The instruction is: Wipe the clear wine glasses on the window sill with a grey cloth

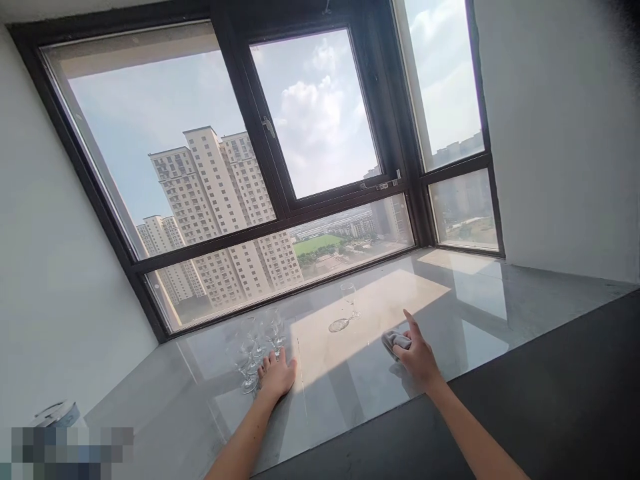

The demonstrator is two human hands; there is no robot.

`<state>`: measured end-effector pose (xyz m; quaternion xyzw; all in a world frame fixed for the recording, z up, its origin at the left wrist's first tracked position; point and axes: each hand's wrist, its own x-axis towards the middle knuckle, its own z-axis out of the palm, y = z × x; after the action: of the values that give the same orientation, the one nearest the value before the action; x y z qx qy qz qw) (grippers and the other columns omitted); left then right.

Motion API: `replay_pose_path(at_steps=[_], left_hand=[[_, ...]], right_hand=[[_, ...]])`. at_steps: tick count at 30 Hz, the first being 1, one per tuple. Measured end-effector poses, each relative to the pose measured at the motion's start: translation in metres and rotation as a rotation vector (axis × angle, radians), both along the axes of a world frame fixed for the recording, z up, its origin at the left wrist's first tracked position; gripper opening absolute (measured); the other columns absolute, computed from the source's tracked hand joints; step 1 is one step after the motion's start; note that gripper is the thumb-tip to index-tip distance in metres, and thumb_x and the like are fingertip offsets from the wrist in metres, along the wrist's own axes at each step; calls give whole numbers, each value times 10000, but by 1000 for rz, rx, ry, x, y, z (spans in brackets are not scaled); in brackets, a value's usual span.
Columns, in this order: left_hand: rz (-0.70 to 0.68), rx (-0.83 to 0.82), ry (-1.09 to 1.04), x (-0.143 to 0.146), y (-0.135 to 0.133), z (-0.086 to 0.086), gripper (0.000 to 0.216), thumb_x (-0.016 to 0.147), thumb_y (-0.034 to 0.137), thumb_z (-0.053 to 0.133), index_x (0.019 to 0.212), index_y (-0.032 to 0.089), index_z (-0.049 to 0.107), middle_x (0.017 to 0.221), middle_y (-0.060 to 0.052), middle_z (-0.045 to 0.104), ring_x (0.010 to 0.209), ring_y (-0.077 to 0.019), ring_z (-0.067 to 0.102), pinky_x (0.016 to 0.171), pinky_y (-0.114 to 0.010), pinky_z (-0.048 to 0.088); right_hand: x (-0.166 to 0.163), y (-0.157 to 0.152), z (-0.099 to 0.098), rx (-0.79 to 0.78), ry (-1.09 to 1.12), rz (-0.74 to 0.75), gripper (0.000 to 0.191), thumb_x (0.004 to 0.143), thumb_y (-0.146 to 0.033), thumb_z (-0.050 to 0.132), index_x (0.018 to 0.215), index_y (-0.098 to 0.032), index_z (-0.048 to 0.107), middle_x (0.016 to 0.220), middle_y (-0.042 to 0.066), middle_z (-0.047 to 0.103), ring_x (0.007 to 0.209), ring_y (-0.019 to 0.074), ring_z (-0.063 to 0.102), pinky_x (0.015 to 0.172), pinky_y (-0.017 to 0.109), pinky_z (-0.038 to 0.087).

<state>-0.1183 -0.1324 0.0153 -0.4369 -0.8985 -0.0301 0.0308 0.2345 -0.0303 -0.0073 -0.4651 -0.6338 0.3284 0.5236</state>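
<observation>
Straight to the right side: holds a grey cloth [395, 343] snugly in the right grip [420, 363], bunched between thumb and curled fingers, index finger stretched out forward past it. Has that cloth right in the grip, showing mostly on its left side, over the near part of the glossy sill [345, 390]. Cannot tell from here whether brushing the sill or hanging just above it.

Across to the left now: spreads the left grip [279, 378] wide, fingers apart and back of the hand up, just beside a cluster of clear stemmed glasses [248, 385]. Overlaps the nearest of these in view; cannot tell whether actually touching. Looks like several in that bunch, upright and packed close, hard to separate one from the next.

And out in the middle: spots a single stemmed glass [349, 291], upright in the sunlit patch, beyond both grips and sideways between them. Stands well apart from the cluster, with a shadow [339, 325] thrown on the sill to the left of the foot.

Behind all that: looks out through a dark window frame [280, 223] to tall pale buildings [220, 193], a green field [317, 244] and bright cloud. Down at lower left: catches a pale object [57, 415], partly lost under blocky blur.
</observation>
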Motion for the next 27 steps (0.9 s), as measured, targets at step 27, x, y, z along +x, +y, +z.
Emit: replay_pose_path(at_steps=[27], left_hand=[[-499, 73, -105, 167, 151, 9, 503, 907, 461, 393, 1375, 364, 547, 1555, -8, 433, 1411, -309, 340, 1132, -527, 260]], right_hand=[[-3, 6, -4, 66, 18, -42, 864, 712, -159, 489, 1545, -247, 274, 736, -53, 481, 588, 121, 477, 590, 228, 395]])
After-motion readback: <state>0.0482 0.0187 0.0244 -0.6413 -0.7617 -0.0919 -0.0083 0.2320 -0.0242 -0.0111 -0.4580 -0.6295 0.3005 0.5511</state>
